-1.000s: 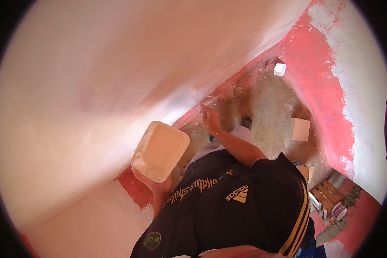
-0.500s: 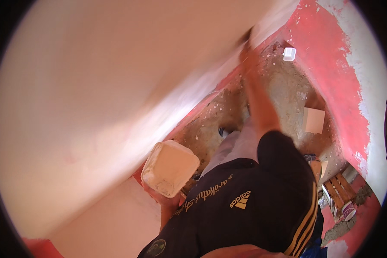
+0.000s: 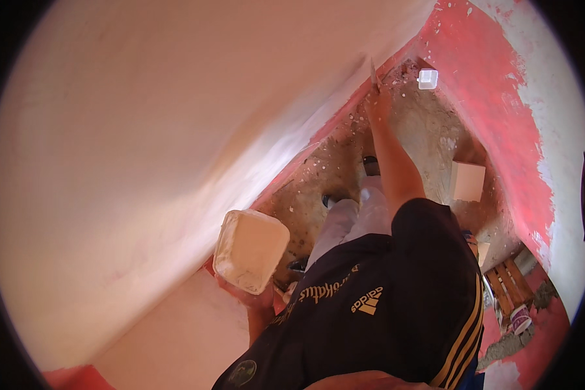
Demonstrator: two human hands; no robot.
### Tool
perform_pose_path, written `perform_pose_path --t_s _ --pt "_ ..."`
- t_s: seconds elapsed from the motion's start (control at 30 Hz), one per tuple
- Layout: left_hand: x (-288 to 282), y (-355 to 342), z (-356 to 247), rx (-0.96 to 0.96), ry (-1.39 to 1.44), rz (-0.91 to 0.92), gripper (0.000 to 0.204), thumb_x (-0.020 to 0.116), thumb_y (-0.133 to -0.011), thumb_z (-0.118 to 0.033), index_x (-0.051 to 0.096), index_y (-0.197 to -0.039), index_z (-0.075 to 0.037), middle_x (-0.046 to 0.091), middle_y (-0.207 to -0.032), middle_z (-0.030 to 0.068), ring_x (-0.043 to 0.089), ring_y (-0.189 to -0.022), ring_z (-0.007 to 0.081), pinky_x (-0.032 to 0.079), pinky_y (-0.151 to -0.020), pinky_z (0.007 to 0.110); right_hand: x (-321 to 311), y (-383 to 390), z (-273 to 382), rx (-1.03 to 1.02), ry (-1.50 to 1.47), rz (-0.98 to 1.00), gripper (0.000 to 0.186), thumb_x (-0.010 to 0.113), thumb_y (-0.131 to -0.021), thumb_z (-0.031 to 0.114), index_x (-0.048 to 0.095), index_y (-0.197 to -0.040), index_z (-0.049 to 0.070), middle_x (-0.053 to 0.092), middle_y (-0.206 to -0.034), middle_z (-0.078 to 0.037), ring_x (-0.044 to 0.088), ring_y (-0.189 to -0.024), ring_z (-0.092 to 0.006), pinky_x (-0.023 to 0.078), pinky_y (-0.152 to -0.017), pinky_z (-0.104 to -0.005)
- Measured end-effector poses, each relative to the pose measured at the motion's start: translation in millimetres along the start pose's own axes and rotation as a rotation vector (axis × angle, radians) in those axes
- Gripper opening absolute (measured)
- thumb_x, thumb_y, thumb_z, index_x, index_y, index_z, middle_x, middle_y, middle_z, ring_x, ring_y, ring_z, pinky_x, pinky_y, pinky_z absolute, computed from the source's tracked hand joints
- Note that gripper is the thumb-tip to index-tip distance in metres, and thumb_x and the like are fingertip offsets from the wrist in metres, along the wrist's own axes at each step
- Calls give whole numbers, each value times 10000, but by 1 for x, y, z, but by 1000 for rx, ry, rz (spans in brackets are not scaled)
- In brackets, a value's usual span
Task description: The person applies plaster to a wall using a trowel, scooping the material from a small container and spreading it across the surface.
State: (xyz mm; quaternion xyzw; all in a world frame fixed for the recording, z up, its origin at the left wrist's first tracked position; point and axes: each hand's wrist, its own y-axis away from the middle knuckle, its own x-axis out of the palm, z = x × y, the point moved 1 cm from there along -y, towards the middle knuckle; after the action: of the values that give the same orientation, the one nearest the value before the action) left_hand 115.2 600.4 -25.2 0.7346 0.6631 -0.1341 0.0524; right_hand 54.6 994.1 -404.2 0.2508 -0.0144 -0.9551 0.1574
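My left hand [image 3: 248,296] is closed round the lower side of a squarish, cream-coloured plastic tub [image 3: 252,252], held beside the wall. The tub's pale broad face is toward me; I cannot tell whether that is a filling or its base. My right arm stretches far ahead, and my right hand [image 3: 378,104] grips a thin-bladed tool that looks like a putty knife [image 3: 373,71]. Its blade shows nearly edge-on, close to the pale wall [image 3: 143,143] just above the pink strip at its foot. Whether the blade touches the wall is unclear.
Spatters dot the dirty floor [image 3: 429,130]. A small white container [image 3: 428,79] stands near the far corner, and a pale box [image 3: 468,181] lies by the pink-and-white right wall [image 3: 494,97]. A wooden slatted crate [image 3: 510,285] and a small bucket [image 3: 520,320] are at lower right.
My right hand with the putty knife has come slightly back toward me and is less blurred. The tub in my left hand has turned a little and shifted left.
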Motion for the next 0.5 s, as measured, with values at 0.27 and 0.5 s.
perform_pose_path --t_s 0.27,0.5 --pt "35 1 -18 -462 527 -172 660 323 -1040 -597 400 -1486 -117 493 -1411 79 518 -1273 267 512 -983 423 25 249 31 -81 -326 622 467 452 -1046 428 709 -1081 41 681 -920 -276 671 -841 -435 521 -743 -491" --pt "54 0 -20 -394 -34 -268 663 274 -1036 -596 415 -1465 -111 512 -1376 70 548 -1236 235 533 -925 413 -4 21 3 -410 75 -73 422 483 -1042 283 597 -1283 -45 640 -1170 -309 626 -1076 -459 492 -938 -478"
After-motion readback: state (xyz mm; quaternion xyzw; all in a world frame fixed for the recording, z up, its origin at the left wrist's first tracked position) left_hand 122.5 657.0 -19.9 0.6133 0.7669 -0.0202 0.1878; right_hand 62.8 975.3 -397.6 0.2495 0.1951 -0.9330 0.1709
